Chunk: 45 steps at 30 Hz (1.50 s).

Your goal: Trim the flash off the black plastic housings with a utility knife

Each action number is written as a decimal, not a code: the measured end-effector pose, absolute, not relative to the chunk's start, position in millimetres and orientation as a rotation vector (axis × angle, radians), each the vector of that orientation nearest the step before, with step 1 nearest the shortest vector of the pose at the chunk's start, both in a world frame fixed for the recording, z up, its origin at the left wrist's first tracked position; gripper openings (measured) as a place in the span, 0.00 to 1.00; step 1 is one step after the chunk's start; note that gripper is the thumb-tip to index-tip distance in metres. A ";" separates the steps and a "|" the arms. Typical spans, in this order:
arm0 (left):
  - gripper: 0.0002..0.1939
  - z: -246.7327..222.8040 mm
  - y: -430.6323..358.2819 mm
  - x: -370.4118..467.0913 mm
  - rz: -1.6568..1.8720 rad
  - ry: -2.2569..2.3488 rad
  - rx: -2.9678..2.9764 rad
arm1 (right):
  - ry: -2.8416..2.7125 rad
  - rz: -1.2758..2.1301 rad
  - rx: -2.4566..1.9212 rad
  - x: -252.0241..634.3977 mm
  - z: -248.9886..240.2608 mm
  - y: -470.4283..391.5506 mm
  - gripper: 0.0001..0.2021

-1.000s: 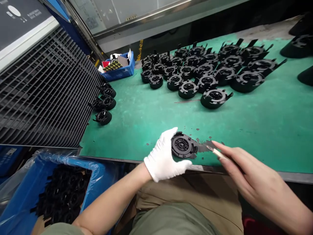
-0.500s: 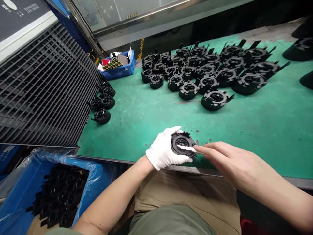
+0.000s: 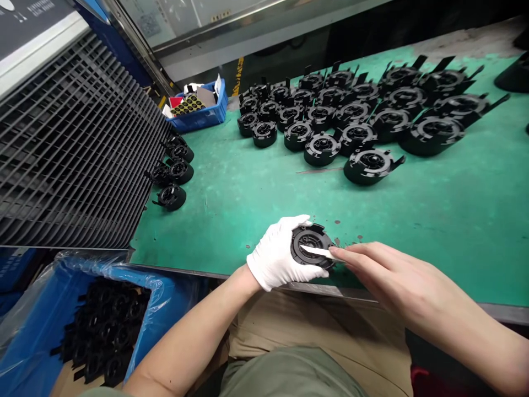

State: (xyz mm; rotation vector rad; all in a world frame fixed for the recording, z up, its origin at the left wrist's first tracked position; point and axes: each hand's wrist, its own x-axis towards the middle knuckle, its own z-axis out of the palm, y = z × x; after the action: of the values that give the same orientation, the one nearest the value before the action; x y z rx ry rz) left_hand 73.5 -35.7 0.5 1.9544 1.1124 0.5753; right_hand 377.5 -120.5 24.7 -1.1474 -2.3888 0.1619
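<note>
In a white glove, my left hand (image 3: 278,255) wraps around a round black plastic part (image 3: 313,234) at the front edge of the green work surface. The part's ringed face is turned up toward me. My bare right hand (image 3: 386,270) pinches a slim, pointed blade (image 3: 317,251), pale and flat like a knife blade. Its tip lies over the middle of the part; whether it touches cannot be made out. The fingers hide the blade's other end.
Several similar black parts (image 3: 323,148) stand in rows at the back. A smaller group (image 3: 170,196) sits beside the dark grille (image 3: 78,149) at left. A small blue bin (image 3: 202,118) stands behind. A lined blue crate (image 3: 159,298) at lower left holds more parts.
The view has shifted slightly. Both hands keep the same hold, and the blade stays over the middle of the black part.
</note>
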 end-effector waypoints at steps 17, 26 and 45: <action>0.67 -1.0 -34.6 73.6 0.562 1.100 1.961 | -2.307 0.305 -1.187 374.5 21.5 -123.0 0.26; 0.62 4.4 -34.4 75.3 0.554 1.088 1.861 | -2.371 0.252 -1.227 373.0 39.4 -116.0 0.31; 0.86 16.5 -20.0 50.8 0.503 0.913 1.583 | -2.440 0.160 -1.214 391.9 32.8 -110.4 0.33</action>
State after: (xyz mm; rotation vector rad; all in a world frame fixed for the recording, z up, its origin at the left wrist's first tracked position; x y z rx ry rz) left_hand 50.8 -20.0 16.5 1.5828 0.9134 0.5030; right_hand 391.9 -110.4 32.8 -1.2142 -2.4400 0.1601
